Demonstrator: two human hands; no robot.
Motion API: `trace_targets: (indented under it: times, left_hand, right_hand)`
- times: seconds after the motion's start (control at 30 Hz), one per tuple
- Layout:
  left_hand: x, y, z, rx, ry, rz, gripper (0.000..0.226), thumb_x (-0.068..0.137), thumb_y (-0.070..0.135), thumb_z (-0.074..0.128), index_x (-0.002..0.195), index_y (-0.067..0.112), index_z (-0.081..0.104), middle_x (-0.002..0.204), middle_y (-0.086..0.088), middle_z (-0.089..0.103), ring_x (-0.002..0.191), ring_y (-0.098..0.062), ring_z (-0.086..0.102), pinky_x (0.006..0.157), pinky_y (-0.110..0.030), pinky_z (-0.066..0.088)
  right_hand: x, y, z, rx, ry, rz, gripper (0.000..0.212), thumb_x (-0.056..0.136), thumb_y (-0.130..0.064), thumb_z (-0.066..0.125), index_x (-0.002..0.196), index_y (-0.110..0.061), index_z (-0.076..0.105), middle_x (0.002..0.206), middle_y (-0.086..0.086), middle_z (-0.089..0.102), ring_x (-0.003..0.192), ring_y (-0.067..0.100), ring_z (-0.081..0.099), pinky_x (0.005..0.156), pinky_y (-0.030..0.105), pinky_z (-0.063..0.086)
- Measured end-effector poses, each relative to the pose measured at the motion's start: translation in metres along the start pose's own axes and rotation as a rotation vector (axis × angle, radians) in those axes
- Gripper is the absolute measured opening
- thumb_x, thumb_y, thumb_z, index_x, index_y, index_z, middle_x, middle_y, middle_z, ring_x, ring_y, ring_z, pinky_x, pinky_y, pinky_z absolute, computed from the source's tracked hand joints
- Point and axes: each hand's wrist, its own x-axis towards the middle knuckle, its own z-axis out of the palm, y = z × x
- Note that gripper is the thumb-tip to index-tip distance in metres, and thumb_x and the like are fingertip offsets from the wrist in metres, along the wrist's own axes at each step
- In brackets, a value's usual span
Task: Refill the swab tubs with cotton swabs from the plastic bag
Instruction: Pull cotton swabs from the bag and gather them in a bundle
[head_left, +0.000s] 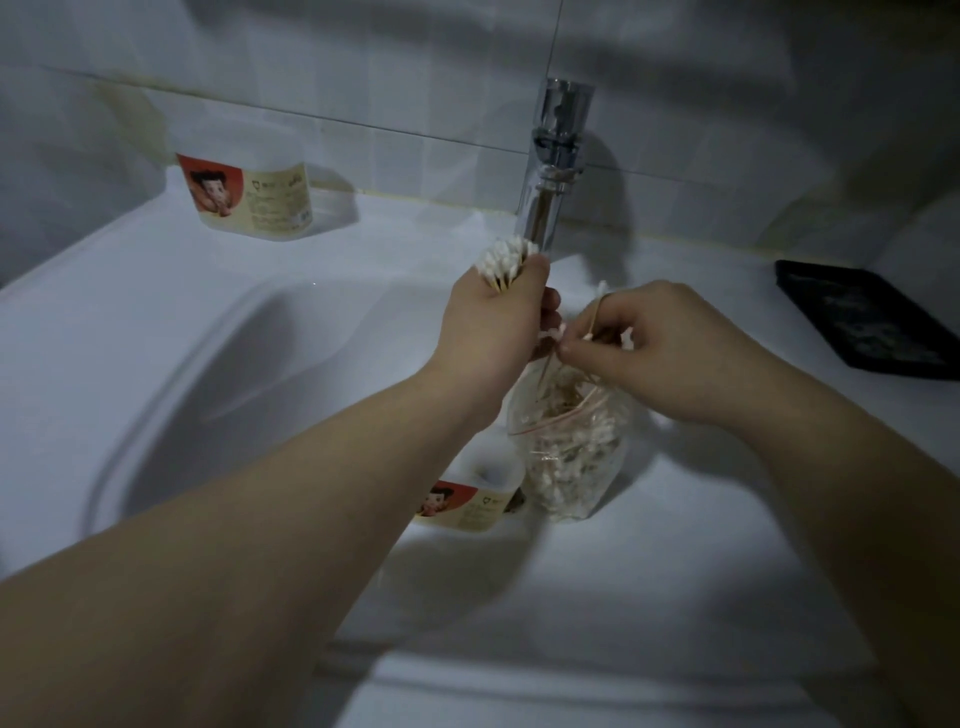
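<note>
My left hand grips a bundle of cotton swabs, white tips sticking up out of the fist. My right hand pinches a few swabs just above the mouth of the clear plastic bag, which stands on the sink ledge full of swabs. One swab tub with a red-and-cream label sits below my left forearm, beside the bag, partly hidden. A second swab tub stands at the back left of the ledge against the tiles.
A chrome tap rises right behind my hands. The white sink basin opens to the left. A black flat object lies on the ledge at the right. Tiled wall runs along the back.
</note>
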Motion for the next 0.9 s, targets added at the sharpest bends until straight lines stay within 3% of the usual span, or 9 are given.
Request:
trace_targets:
  times: [0.17,0.3,0.43,0.67,0.77,0.9]
  left_hand:
    - [0.001,-0.001,0.000,0.033,0.012,0.039,0.018,0.103,0.022,0.055,0.087,0.018,0.060,0.067,0.004,0.064,0.064,-0.012,0.065,0.087,-0.049,0.059]
    - [0.000,-0.006,0.000,0.122,-0.025,0.045,0.017,0.102,0.025,0.057,0.087,0.018,0.062,0.075,0.003,0.071,0.076,-0.018,0.074,0.086,-0.054,0.059]
    - [0.000,-0.010,0.000,0.189,-0.093,0.052,0.016,0.103,0.026,0.056,0.095,0.015,0.066,0.088,-0.005,0.076,0.085,-0.021,0.076,0.078,-0.044,0.063]
    - [-0.004,-0.010,0.001,0.242,-0.172,0.082,0.024,0.105,0.027,0.053,0.115,0.015,0.071,0.101,-0.003,0.078,0.092,-0.017,0.076,0.085,-0.046,0.062]
    - [-0.005,-0.010,0.001,0.257,-0.202,0.098,0.021,0.105,0.028,0.053,0.111,0.022,0.071,0.101,-0.001,0.078,0.095,-0.017,0.075,0.089,-0.048,0.061]
    - [-0.009,-0.010,0.001,0.327,-0.221,0.154,0.019,0.105,0.033,0.052,0.105,0.030,0.071,0.102,-0.002,0.078,0.093,-0.013,0.074,0.089,-0.038,0.060]
  right_hand:
    - [0.003,0.005,-0.004,0.134,0.050,0.030,0.013,0.091,-0.036,0.073,0.079,-0.039,0.072,0.069,-0.026,0.068,0.062,-0.006,0.061,0.057,0.008,0.039]
    - [0.003,0.005,-0.006,0.238,0.092,0.050,0.012,0.092,-0.028,0.073,0.082,-0.033,0.075,0.069,-0.017,0.072,0.066,-0.006,0.063,0.065,0.011,0.047]
    - [0.004,0.007,-0.006,0.319,0.113,0.094,0.007,0.093,-0.026,0.073,0.087,-0.027,0.077,0.079,-0.008,0.077,0.078,0.004,0.072,0.078,0.025,0.054]
    - [0.006,0.007,-0.005,0.494,0.190,0.130,0.008,0.092,-0.025,0.074,0.085,-0.021,0.075,0.066,-0.014,0.071,0.063,-0.007,0.063,0.061,0.009,0.045]
    - [0.008,0.006,-0.004,0.499,0.242,0.130,0.011,0.093,-0.023,0.073,0.082,-0.024,0.075,0.065,-0.011,0.071,0.058,-0.004,0.061,0.059,0.013,0.045]
    - [0.007,0.007,-0.004,0.519,0.265,0.149,0.012,0.095,-0.020,0.071,0.084,-0.022,0.076,0.075,0.010,0.072,0.052,0.007,0.055,0.052,0.026,0.043]
